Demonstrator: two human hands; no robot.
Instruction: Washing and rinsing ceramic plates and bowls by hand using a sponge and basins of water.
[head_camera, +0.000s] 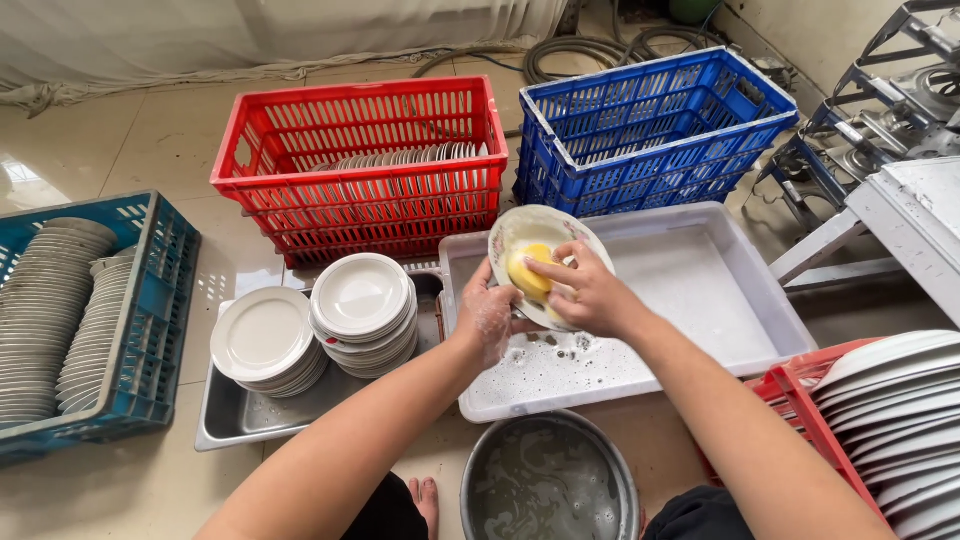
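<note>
Yellow sponge (529, 270) on white plate (545, 232), red crate (365, 165), blue crate (655, 125), white tray (700, 300), teal crate (150, 330)

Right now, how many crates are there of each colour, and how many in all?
Red crates: 2, the red crate at the back and the red crate at lower right
Dark blue crate: 1
Teal crate: 1
Total: 4
</note>
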